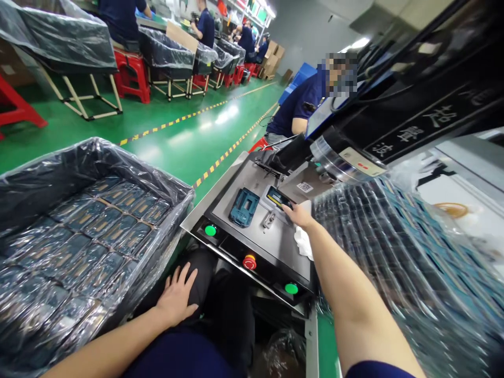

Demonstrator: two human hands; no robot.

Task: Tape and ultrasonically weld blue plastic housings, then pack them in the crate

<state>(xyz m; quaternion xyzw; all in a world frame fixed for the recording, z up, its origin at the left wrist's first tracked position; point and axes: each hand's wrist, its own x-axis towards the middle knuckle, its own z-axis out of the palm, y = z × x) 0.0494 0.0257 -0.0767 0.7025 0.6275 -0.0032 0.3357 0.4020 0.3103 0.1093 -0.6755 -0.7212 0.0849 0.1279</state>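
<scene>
My left hand [177, 298] rests on my dark trouser leg, palm down, with its fingers spread and nothing in it. My right hand [299, 214] reaches over the metal machine bed. Its fingers pinch the near right end of a small dark rectangular part with a yellow strip [277, 198], which sits in a pale fixture block. A teal plastic housing [244, 208] with a rectangular opening lies on the bed, left of the fixture. Between them and nearer to me is a small metal clamp [269, 220]. A crumpled white cloth [303, 243] lies below my right wrist.
Green buttons [210, 230] and a red emergency stop [249, 262] line the machine's front. A metal press head [342, 163] overhangs the bed. A plastic-lined bin [173, 191] of wrapped teal parts stands left; stacked wrapped trays [394, 247] are right. A co-worker [301, 102] sits beyond.
</scene>
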